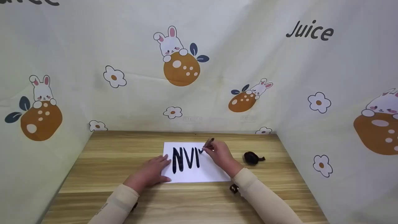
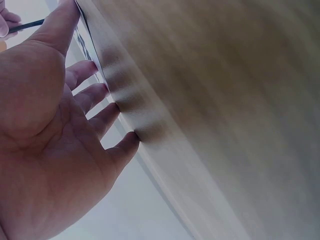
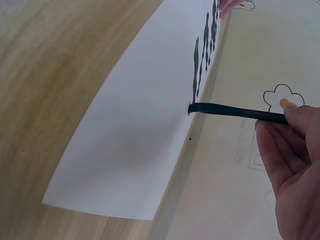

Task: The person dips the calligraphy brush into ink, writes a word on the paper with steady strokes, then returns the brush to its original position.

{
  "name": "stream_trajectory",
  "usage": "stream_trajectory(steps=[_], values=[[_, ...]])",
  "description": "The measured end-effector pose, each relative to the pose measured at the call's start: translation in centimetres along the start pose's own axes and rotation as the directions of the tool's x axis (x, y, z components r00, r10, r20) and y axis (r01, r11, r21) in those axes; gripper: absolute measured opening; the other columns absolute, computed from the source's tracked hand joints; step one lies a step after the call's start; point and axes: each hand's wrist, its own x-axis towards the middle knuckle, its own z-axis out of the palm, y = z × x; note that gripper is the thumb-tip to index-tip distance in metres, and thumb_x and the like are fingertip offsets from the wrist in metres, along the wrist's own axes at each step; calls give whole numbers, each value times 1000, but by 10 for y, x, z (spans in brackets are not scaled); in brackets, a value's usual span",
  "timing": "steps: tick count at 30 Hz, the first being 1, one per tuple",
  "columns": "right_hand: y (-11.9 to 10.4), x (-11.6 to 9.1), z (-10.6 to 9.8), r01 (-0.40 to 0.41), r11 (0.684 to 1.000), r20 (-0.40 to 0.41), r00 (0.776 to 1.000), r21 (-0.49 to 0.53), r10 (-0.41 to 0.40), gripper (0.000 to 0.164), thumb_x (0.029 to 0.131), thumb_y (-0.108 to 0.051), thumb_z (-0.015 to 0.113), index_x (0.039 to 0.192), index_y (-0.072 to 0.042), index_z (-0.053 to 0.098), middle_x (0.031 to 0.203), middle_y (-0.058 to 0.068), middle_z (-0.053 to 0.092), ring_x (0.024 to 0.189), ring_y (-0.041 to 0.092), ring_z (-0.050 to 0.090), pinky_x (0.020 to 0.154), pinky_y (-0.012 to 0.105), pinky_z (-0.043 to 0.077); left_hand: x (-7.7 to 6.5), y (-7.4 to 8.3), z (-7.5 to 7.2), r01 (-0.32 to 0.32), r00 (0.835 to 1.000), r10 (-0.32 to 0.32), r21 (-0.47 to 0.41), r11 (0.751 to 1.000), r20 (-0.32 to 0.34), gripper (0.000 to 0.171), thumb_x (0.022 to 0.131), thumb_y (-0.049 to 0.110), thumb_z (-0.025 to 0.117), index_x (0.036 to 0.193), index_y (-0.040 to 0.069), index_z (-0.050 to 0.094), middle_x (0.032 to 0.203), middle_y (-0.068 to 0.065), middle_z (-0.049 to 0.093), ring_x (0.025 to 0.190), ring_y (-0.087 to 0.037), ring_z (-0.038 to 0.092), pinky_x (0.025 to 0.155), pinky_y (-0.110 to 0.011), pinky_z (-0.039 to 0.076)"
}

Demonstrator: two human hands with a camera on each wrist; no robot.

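Observation:
A white sheet of paper lies on the table, with thick black strokes that read like "NVI". My right hand pinches a slim dark brush between thumb and fingers. Its tip meets the paper just right of the last upright stroke, where a short black mark shows. At the sheet's left edge my left hand rests with fingers spread, fingertips on the paper and table. The left wrist view shows these fingers extended along the surface.
To the right of the sheet sits a small round black dish with a short handle. The wooden table is bordered by a printed cloth at the back and both sides. A dark strap piece shows beneath the right wrist.

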Motion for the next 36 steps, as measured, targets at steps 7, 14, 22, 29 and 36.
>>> stream_trajectory(steps=[7,14,22,29,36], values=[[1,0,0,14,1000,-1,1000,0,-14,5,99,-6,83,95,-7,80,92,2,80,86,14,78,78,33,66,0,-1,1,1,1000,-1,3,1000,-3,82,96,42,86,157,-4,57,169,-26,45,156,-52,40,123,-72,36],[0,-1,0,-11,1000,9,1000,13,10,5,99,-6,83,95,-7,80,90,1,80,85,12,77,78,32,65,2,-3,3,-6,1000,6,9,1000,1,81,97,41,85,158,-4,56,170,-27,44,157,-53,39,124,-71,35],[-4,-5,-4,-19,1000,23,1000,11,19,6,98,-8,84,96,-9,79,89,0,80,83,10,75,77,32,64,2,-2,3,-4,1000,4,-5,1000,-4,80,97,40,86,157,-4,57,170,-27,45,157,-53,39,123,-72,35],[-6,-9,-6,-6,999,28,1000,31,5,7,98,-7,85,94,-9,79,87,0,80,81,11,74,74,30,63,1,-2,2,9,1000,-9,3,1000,1,82,96,43,87,157,-3,57,170,-25,45,158,-51,39,123,-71,37],[-7,-12,-8,6,1000,32,999,29,-7,10,97,-7,86,93,-8,77,86,1,80,80,11,74,73,31,63,4,-3,4,22,1000,-22,2,1000,8,82,97,43,86,159,-1,56,172,-23,44,159,-50,38,124,-70,35]])
